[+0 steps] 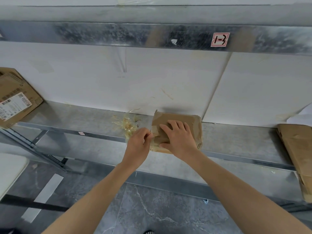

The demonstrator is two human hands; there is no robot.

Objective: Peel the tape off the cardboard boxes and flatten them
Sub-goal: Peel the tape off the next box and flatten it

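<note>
Galvanised metal shelf, white backing panel behind, grey stone floor below.

- Left hand, frame centre: thumb and fingertips pinch the loose end of a tape strip at the left edge of the box.
- Right hand, just right of it: fingers spread, palm down on top of the small cardboard box, thumb hooked over the near edge. Reads as bracing it against the pull.
- Small cardboard box sits on the shelf at centre, back edge close to the panel. Glossy tape shows across its top and around the right corners. It keeps its box shape, not yet flattened.
- Wad of peeled tape lies on the shelf just left of the box.
- Flattened cardboard lies at the right edge of the frame, hanging over the shelf front.
- Labelled box, left edge, tilted, closed up; cannot tell how much tape it carries.

Judgement: task is partly done. Some tape is off and at least one box appears flattened. The centre box is mid-peel with tape remaining, then needs collapsing; the labelled box looks untouched.
</note>
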